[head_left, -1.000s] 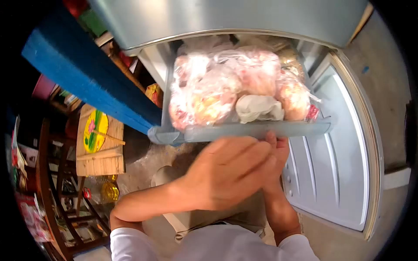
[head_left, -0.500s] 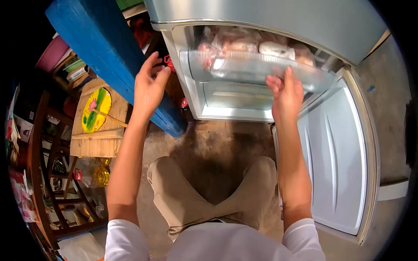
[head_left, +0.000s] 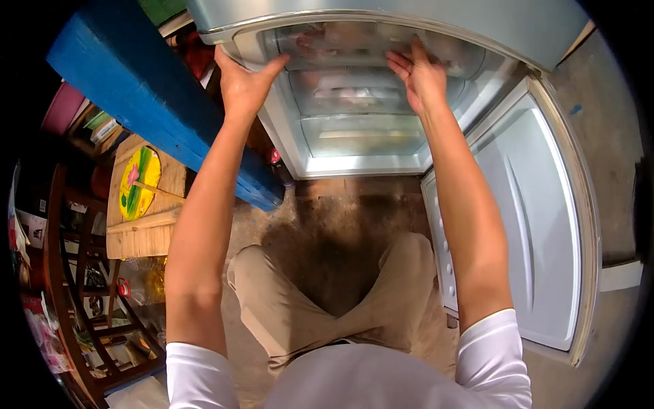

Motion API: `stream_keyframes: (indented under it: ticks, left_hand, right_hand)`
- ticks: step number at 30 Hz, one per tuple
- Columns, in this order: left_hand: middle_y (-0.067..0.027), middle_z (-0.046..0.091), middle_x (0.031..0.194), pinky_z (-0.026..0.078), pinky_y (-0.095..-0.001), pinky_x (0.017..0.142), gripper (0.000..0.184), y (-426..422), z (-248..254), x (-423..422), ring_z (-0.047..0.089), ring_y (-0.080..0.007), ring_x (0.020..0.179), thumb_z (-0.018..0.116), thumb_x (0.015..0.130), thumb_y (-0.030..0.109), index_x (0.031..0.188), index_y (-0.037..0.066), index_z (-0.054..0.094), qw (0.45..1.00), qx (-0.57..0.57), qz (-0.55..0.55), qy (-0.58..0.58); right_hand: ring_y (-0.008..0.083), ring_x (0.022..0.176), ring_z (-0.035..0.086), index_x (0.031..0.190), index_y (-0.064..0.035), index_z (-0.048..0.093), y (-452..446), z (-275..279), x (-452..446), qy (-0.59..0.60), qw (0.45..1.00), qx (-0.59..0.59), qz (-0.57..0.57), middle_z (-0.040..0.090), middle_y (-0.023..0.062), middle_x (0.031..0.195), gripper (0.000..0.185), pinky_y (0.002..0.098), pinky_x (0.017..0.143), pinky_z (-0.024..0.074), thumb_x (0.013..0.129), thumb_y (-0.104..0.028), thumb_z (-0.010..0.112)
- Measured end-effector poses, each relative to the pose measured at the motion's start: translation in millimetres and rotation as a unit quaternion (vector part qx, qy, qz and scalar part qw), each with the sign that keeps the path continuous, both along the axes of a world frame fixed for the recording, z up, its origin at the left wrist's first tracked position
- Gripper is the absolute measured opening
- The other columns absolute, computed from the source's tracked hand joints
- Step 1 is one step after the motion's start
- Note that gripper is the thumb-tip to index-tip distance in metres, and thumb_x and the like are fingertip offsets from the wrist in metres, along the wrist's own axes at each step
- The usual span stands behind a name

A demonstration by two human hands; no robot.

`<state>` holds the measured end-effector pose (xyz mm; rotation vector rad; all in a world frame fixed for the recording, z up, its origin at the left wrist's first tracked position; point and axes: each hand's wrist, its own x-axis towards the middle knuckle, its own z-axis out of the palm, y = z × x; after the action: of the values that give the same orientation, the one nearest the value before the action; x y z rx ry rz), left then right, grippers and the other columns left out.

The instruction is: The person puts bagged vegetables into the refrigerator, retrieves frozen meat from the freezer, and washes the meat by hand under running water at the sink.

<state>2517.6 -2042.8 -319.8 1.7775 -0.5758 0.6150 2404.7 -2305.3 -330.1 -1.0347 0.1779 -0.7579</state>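
The freezer compartment (head_left: 286, 146) of a silver fridge stands open in front of me, with clear-fronted drawers inside. The upper drawer (head_left: 354, 58) is in, and blurred packages show through it. My right hand (head_left: 426, 78) presses against the drawer's front, its fingers stretched out. At the compartment's left edge, my left hand (head_left: 244, 88) rests with thumb and fingers spread wide across the frame. A middle drawer (head_left: 354, 99) holds pale contents that I cannot make out. Below it sits a lower drawer (head_left: 368, 136).
The freezer door (head_left: 531, 225) is swung wide to the right. A blue post (head_left: 157, 102) slants along the left. Beyond it are a wooden stool (head_left: 143, 238) with a yellow fan (head_left: 139, 183), an oil bottle (head_left: 146, 283) and a dark wooden rack (head_left: 54, 266).
The upper drawer has slid inward, pushed by my right hand, and its packages are now behind the front. My left hand has moved up to the compartment's left frame.
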Motion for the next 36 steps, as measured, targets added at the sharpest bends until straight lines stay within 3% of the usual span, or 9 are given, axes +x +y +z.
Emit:
stream_keyframes:
  ticks: [7, 9, 15, 21, 26, 30, 33, 35, 36]
  left_hand:
    - [-0.0189, 0.059, 0.116, 0.046, -0.0362, 0.091, 0.088, 5.2, 0.4, 8.0, 0.059, -0.0307, 0.105, 0.086, 0.06, 0.031, 0.126, -0.001, 0.037, 0.999, 0.036, 0.028, 0.006]
    - [-0.018, 0.059, 0.115, 0.046, -0.0354, 0.09, 0.089, -4.7, -2.1, 19.4, 0.059, -0.0284, 0.103, 0.088, 0.058, 0.027, 0.126, 0.0, 0.037, 0.997, -0.075, -0.032, -0.013]
    - [-0.0149, 0.064, 0.106, 0.048, -0.0349, 0.086, 0.075, -5.8, -9.2, 23.8, 0.062, -0.0256, 0.096, 0.088, 0.058, 0.028, 0.115, -0.001, 0.05, 0.996, -0.082, -0.032, 0.016]
    - [-0.014, 0.068, 0.098, 0.051, -0.0342, 0.08, 0.065, -5.7, -4.4, 14.2, 0.066, -0.0248, 0.088, 0.087, 0.059, 0.032, 0.106, -0.001, 0.058, 0.995, -0.06, 0.04, 0.073]
    - [-0.0099, 0.068, 0.096, 0.05, -0.0303, 0.077, 0.056, 4.0, -11.0, 8.8, 0.064, -0.0163, 0.084, 0.085, 0.065, 0.027, 0.105, -0.001, 0.057, 0.984, -0.106, -0.111, 0.085]
    - [-0.009, 0.067, 0.094, 0.05, -0.0288, 0.075, 0.05, -1.2, -17.0, 3.8, 0.062, -0.014, 0.08, 0.084, 0.067, 0.026, 0.1, -0.001, 0.059, 0.972, -0.159, -0.123, 0.121]
    - [-0.0073, 0.065, 0.101, 0.048, -0.0294, 0.081, 0.053, -12.4, -9.8, 5.1, 0.061, -0.016, 0.088, 0.083, 0.069, 0.025, 0.109, 0.0, 0.059, 0.984, -0.119, -0.09, 0.1]
    - [-0.0092, 0.065, 0.105, 0.047, -0.0313, 0.085, 0.052, -23.2, -5.5, -3.7, 0.061, -0.0211, 0.094, 0.081, 0.068, 0.011, 0.113, 0.001, 0.057, 0.99, -0.136, 0.014, 0.034]
    - [-0.0092, 0.065, 0.105, 0.047, -0.0313, 0.085, 0.052, -22.1, -8.9, -0.5, 0.061, -0.0211, 0.094, 0.081, 0.068, 0.011, 0.113, 0.001, 0.057, 0.99, -0.136, 0.013, 0.034]
  right_hand:
    - [0.0323, 0.084, 0.065, 0.111, 0.0109, 0.042, 8.6, -6.0, -0.2, 0.017, 0.999, 0.008, 0.029, 0.059, 0.0236, 0.1, 0.051, 0.039, 0.072, 0.0568, 0.089, -0.03, 0.065]
    - [0.0322, 0.084, 0.065, 0.112, 0.0109, 0.041, 9.6, -2.1, 0.2, 0.026, 0.999, 0.006, 0.046, 0.059, 0.0242, 0.1, 0.053, 0.0388, 0.071, 0.0568, 0.089, -0.03, 0.065]
    - [0.0328, 0.085, 0.065, 0.108, 0.0107, 0.044, 10.8, -3.7, 10.2, 0.028, 1.0, 0.013, 0.006, 0.061, 0.0238, 0.095, 0.049, 0.0399, 0.071, 0.0563, 0.089, -0.03, 0.064]
    - [0.0323, 0.093, 0.063, 0.114, 0.0083, 0.042, 6.3, -8.7, 11.9, 0.002, 0.999, 0.025, 0.03, 0.06, 0.0219, 0.097, 0.048, 0.0413, 0.084, 0.0537, 0.092, -0.03, 0.06]
    - [0.0317, 0.09, 0.064, 0.111, 0.0086, 0.043, 23.1, -7.6, -1.9, -0.002, 0.999, 0.038, -0.001, 0.06, 0.0209, 0.097, 0.045, 0.0399, 0.081, 0.0542, 0.093, -0.029, 0.059]
    - [0.0307, 0.089, 0.064, 0.104, 0.0081, 0.046, 17.9, -13.9, 0.9, 0.017, 0.999, 0.022, -0.028, 0.06, 0.0206, 0.097, 0.041, 0.0397, 0.079, 0.0545, 0.094, -0.03, 0.058]
    - [0.0302, 0.09, 0.065, 0.104, 0.0086, 0.048, 9.3, -10.6, 17.9, 0.001, 1.0, -0.009, -0.029, 0.06, 0.0205, 0.097, 0.041, 0.0393, 0.079, 0.0545, 0.094, -0.03, 0.057]
    - [0.03, 0.089, 0.065, 0.106, 0.0091, 0.048, 8.7, -12.3, 25.4, -0.003, 0.999, -0.018, -0.037, 0.061, 0.0205, 0.098, 0.041, 0.0391, 0.079, 0.0545, 0.094, -0.03, 0.056]
    - [0.027, 0.082, 0.064, 0.104, 0.0029, 0.05, 8.6, -12.7, 26.2, -0.007, 1.0, 0.005, -0.028, 0.061, 0.0158, 0.091, 0.036, 0.0382, 0.071, 0.0536, 0.094, -0.031, 0.057]
